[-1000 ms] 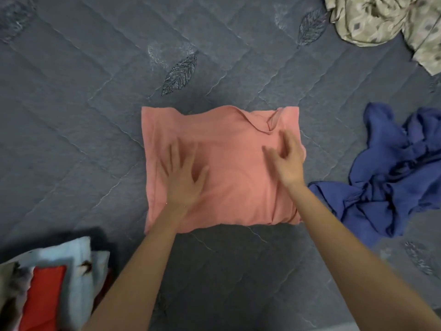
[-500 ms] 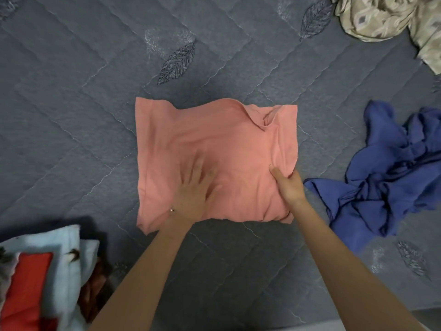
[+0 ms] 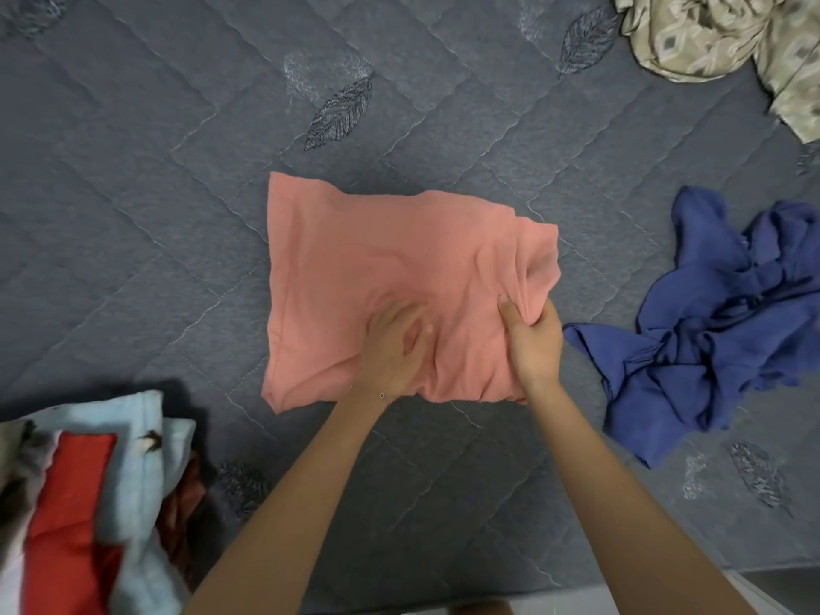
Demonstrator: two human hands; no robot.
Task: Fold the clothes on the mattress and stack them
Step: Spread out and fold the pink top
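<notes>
A folded pink garment lies in the middle of the grey quilted mattress. My left hand presses flat on its near middle, fingers spread. My right hand pinches the garment's right edge near the front corner, and that edge is bunched and lifted slightly. A stack of folded clothes, light blue with red on top, sits at the lower left.
A crumpled blue garment lies right of the pink one, close to my right hand. A beige patterned cloth is bunched at the top right. The mattress's near edge shows at the bottom right.
My right hand slid from the top of the pink garment to its right edge and gripped it, folding the collar side inward. My left hand moved toward the near middle.
</notes>
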